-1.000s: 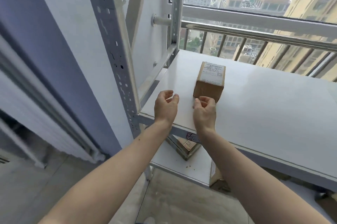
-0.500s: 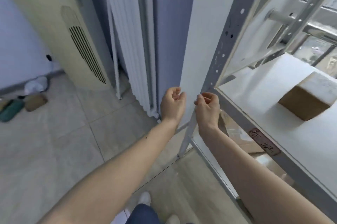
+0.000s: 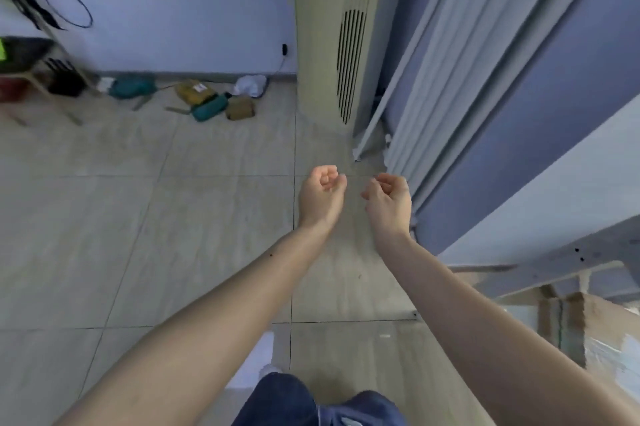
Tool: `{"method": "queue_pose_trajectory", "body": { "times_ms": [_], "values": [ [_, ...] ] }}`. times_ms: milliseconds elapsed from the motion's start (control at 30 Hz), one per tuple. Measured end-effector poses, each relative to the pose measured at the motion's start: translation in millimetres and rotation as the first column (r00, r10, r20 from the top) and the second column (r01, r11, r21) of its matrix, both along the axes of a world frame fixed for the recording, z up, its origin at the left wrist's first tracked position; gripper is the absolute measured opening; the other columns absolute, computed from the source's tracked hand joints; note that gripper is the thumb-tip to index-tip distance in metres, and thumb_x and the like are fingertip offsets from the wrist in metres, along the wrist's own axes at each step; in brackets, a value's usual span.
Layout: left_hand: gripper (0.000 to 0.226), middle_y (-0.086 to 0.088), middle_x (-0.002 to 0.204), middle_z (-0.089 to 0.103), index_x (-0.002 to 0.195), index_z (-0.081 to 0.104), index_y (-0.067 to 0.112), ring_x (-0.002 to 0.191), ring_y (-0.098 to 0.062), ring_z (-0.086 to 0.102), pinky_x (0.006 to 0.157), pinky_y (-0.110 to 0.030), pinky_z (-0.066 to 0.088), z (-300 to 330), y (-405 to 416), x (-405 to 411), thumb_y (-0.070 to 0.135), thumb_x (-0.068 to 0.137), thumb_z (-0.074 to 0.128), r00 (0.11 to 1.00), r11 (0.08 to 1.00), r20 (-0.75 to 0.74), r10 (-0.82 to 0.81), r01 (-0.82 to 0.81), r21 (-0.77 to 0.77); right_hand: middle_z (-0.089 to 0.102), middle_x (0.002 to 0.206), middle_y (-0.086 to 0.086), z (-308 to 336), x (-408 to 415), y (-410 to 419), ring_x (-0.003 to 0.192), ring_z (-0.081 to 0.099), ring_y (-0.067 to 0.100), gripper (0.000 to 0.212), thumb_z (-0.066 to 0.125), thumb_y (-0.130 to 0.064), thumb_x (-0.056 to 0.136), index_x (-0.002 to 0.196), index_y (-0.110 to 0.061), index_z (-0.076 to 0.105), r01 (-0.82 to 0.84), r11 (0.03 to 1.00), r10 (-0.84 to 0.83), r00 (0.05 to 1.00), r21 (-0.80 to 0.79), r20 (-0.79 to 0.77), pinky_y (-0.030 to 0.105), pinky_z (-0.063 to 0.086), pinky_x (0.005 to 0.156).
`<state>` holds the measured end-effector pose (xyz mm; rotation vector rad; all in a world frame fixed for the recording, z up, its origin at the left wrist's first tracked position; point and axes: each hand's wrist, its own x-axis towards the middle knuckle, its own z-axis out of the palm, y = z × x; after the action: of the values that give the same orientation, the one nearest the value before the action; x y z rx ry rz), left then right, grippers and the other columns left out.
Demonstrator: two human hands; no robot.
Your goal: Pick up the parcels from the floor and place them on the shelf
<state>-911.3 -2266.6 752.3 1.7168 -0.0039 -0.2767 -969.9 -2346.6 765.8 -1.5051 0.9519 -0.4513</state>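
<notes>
- Two bare forearms reach forward from the bottom of the view over a pale tiled floor (image 3: pixel 104 235).
- Left hand (image 3: pixel 320 195) and right hand (image 3: pixel 389 200) hang side by side, apart, above the tiles; both have fingers loosely curled inward and hold nothing.
- Parcels (image 3: pixel 214 100) lie in a small huddle on the floor by the far wall, well ahead and to the left of the hands: a yellow-brown one, a tan one, two teal ones and a white one, close together or touching.
- Open floor lies between the hands and that huddle.
- Right of the parcels, a tall cream air conditioner (image 3: pixel 332 34) stands against the wall, with a vertical slotted vent on its face.
- Further right, a pale curtain (image 3: pixel 460 55) hangs down to the floor beside a blue wall.
- Shelf (image 3: pixel 568 263), a grey metal frame with bolt holes, shows at the right edge, blurred; a large cardboard box (image 3: pixel 602 332) sits under it, just beside the right forearm.
- At the far left stand a stool's legs and dark items, too blurred to tell.
- Blue jeans (image 3: pixel 311 405) show at the bottom edge.
</notes>
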Motion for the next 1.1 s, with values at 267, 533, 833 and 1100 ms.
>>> {"method": "queue_pose_trajectory", "body": {
  "times_ms": [267,533,833,1100],
  "values": [
    [0.018,0.013,0.083,0.056,0.108,0.065,0.013,0.075,-0.006,0.056,0.08,-0.032,0.048,-5.2,131.4,71.6,0.015,0.09,0.065,0.964,0.965,-0.059,0.259,-0.261,-0.025,0.064,0.082,-0.01,-8.1,95.6,113.4,0.094,0.07,0.022,0.01,0.054,-0.021,0.091,0.087,-0.031,0.054,-0.263,0.965,0.263,0.965,0.024,-0.006,0.045,0.056,0.087],
    [0.017,0.003,0.093,0.061,0.109,0.064,0.01,0.088,-0.013,0.058,0.089,-0.036,0.051,-3.1,252.2,114.0,0.009,0.091,0.062,0.839,0.839,-0.118,0.531,-0.54,-0.061,0.063,0.079,-0.008,-16.1,172.4,228.4,0.095,0.07,0.023,0.01,0.055,-0.02,0.093,0.101,-0.018,0.062,-0.532,0.845,0.534,0.844,0.052,-0.045,0.044,0.056,0.088],
    [0.023,-0.003,0.104,0.064,0.116,0.063,0.01,0.096,-0.016,0.06,0.101,-0.046,0.05,-3.3,361.3,163.1,0.014,0.093,0.061,0.606,0.604,-0.184,0.774,-0.793,-0.073,0.063,0.075,-0.007,-22.1,261.8,345.5,0.083,0.068,0.02,0.007,0.057,-0.017,0.093,0.098,-0.018,0.062,-0.772,0.634,0.774,0.633,0.044,-0.035,0.044,0.056,0.088],
    [0.022,-0.006,0.116,0.066,0.114,0.062,0.015,0.112,-0.021,0.063,0.102,-0.047,0.05,-7.4,455.1,186.6,0.02,0.092,0.06,0.378,0.383,-0.228,0.897,-0.923,-0.024,0.061,0.079,-0.005,-30.9,314.3,448.3,0.078,0.064,0.014,0.014,0.056,-0.015,0.094,0.106,-0.013,0.062,-0.901,0.418,0.907,0.42,0.121,-0.006,0.03,0.051,0.075]
  ]
}}
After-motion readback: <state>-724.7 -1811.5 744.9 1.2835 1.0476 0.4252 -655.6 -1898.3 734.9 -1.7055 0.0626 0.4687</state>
